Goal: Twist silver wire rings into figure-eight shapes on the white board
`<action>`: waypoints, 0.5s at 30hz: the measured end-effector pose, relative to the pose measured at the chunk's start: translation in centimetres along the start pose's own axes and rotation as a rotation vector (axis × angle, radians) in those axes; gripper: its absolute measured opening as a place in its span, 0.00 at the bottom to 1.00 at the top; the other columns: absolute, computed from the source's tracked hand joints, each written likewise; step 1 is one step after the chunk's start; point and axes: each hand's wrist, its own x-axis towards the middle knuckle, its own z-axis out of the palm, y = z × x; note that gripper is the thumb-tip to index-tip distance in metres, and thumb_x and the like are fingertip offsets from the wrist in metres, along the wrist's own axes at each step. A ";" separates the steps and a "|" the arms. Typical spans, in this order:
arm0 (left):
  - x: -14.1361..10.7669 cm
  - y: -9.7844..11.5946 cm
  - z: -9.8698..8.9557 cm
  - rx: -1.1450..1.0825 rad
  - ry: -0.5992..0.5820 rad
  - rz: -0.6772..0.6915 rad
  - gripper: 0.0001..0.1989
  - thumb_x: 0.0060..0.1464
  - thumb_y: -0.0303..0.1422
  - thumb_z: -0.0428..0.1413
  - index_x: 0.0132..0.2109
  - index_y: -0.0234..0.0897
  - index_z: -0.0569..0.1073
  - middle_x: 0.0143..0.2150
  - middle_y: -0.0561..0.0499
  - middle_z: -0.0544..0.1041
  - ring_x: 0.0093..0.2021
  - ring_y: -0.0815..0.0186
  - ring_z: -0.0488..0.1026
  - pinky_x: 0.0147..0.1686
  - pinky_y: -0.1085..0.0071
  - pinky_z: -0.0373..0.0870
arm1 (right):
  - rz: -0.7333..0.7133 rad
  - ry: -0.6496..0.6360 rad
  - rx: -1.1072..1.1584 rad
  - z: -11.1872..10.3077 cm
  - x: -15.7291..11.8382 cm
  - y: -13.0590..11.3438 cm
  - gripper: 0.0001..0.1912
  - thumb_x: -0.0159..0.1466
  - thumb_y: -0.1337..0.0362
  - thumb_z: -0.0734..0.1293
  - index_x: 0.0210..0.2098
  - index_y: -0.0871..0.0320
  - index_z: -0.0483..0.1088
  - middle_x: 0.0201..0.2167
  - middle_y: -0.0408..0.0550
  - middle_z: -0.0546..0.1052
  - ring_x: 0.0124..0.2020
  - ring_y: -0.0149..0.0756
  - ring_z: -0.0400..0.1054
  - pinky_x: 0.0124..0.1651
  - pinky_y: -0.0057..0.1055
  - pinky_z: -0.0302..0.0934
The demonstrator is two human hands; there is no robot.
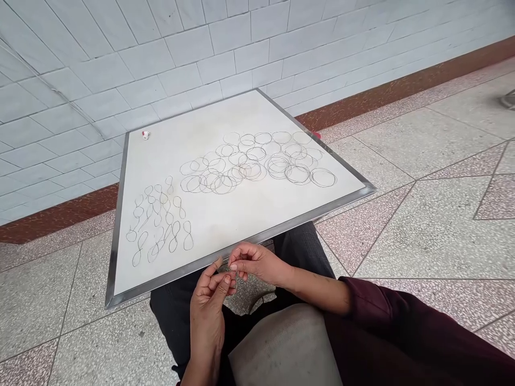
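Just off the near edge of the white table, my left hand (pixel 210 303) and my right hand (pixel 257 262) meet over my lap. Both pinch a thin wire piece (pixel 236 273) between thumb and fingers; its full shape is hard to make out. On the table, several round wire rings (pixel 298 173) lie overlapping across the middle and right. Several wires twisted into figure-eight shapes (pixel 188 236) lie in loose rows at the left.
The white table (pixel 225 220) has a grey metal rim. A small red and white object (pixel 146 135) sits at its far left corner. A tiled wall (pixel 161 59) stands behind. Something red (pixel 316 135) shows past the right edge. My knees are under the near edge.
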 end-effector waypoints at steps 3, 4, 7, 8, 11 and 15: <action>0.2 -0.2 -0.1 -0.022 0.017 -0.008 0.27 0.43 0.36 0.69 0.53 0.38 0.76 0.33 0.51 0.80 0.31 0.68 0.75 0.37 0.69 0.71 | 0.009 0.003 0.010 -0.1 0.1 0.2 0.18 0.54 0.53 0.75 0.31 0.60 0.70 0.24 0.38 0.71 0.22 0.24 0.63 0.26 0.24 0.61; 0.3 -0.3 -0.3 -0.028 0.017 -0.009 0.27 0.43 0.36 0.69 0.52 0.39 0.76 0.32 0.52 0.79 0.31 0.68 0.75 0.38 0.69 0.72 | 0.012 0.003 0.010 -0.2 0.1 0.2 0.18 0.54 0.53 0.75 0.31 0.60 0.70 0.24 0.38 0.71 0.23 0.24 0.64 0.26 0.24 0.61; 0.5 -0.7 -0.7 -0.010 0.008 -0.026 0.26 0.44 0.38 0.68 0.52 0.39 0.77 0.31 0.52 0.78 0.34 0.66 0.76 0.36 0.70 0.71 | 0.019 -0.005 -0.003 -0.4 0.1 0.5 0.17 0.55 0.54 0.75 0.32 0.60 0.71 0.23 0.38 0.71 0.23 0.25 0.64 0.27 0.24 0.61; 0.6 -0.7 -0.8 0.001 0.008 -0.036 0.26 0.45 0.38 0.68 0.52 0.38 0.77 0.31 0.51 0.78 0.34 0.66 0.76 0.35 0.71 0.71 | 0.020 -0.012 -0.009 -0.5 0.1 0.6 0.17 0.55 0.54 0.75 0.32 0.60 0.71 0.23 0.38 0.71 0.23 0.25 0.65 0.27 0.24 0.61; 0.5 -0.5 -0.9 0.011 0.013 -0.056 0.26 0.45 0.38 0.68 0.52 0.38 0.77 0.31 0.50 0.78 0.33 0.67 0.75 0.31 0.73 0.68 | 0.019 -0.031 -0.017 -0.6 0.2 0.8 0.16 0.56 0.54 0.75 0.33 0.60 0.71 0.23 0.38 0.72 0.23 0.26 0.66 0.28 0.24 0.62; 0.5 -0.3 -0.4 -0.007 0.039 -0.041 0.26 0.43 0.37 0.69 0.51 0.38 0.77 0.32 0.50 0.80 0.33 0.66 0.75 0.33 0.72 0.70 | 0.027 -0.021 -0.014 -0.6 0.2 0.7 0.18 0.55 0.53 0.75 0.32 0.60 0.70 0.24 0.39 0.72 0.24 0.26 0.66 0.28 0.25 0.62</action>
